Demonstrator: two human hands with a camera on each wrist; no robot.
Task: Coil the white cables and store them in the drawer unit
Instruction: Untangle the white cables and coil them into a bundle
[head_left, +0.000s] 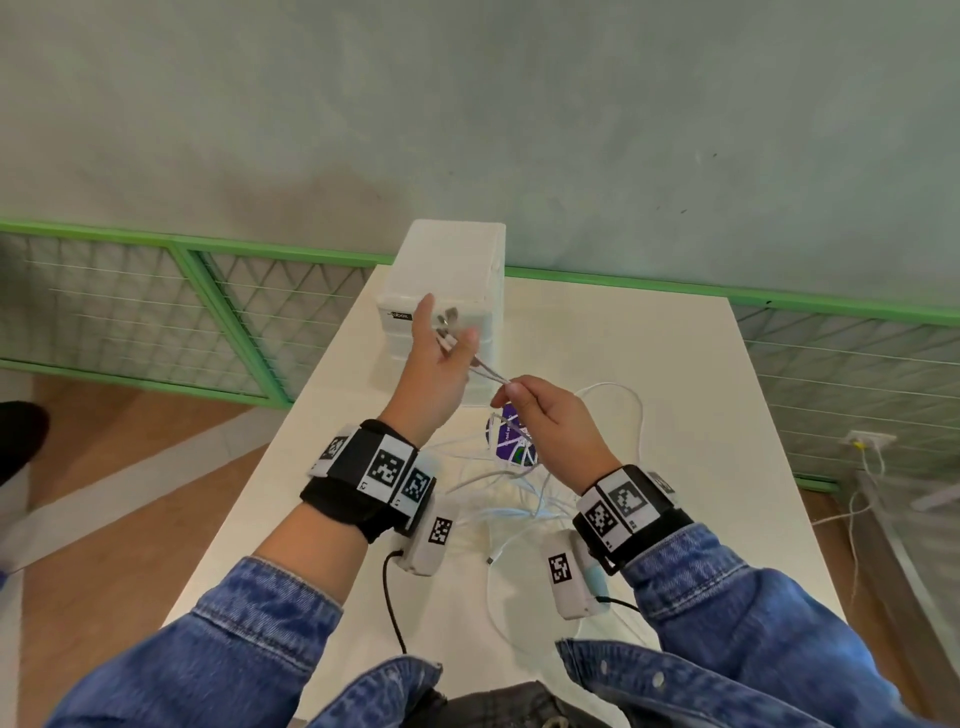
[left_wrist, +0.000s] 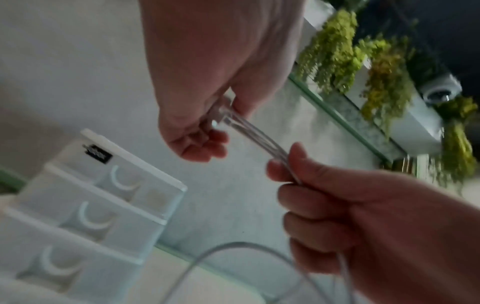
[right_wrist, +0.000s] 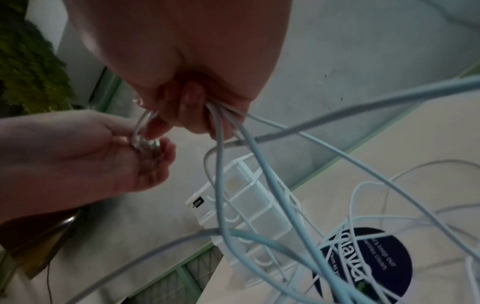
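Several white cables lie tangled on the white table. My left hand is raised in front of the white drawer unit and pinches the cables' plug ends between thumb and fingers. My right hand, just right of it, pinches the same bunch of strands a short way down. From there the cables hang loose to the table. The drawer unit shows three drawers with crescent handles, all pushed in.
A round purple sticker lies on the table under the cable tangle. A green-framed mesh fence runs behind the table. A grey wall stands beyond it. A wall socket with a cable is low at the right.
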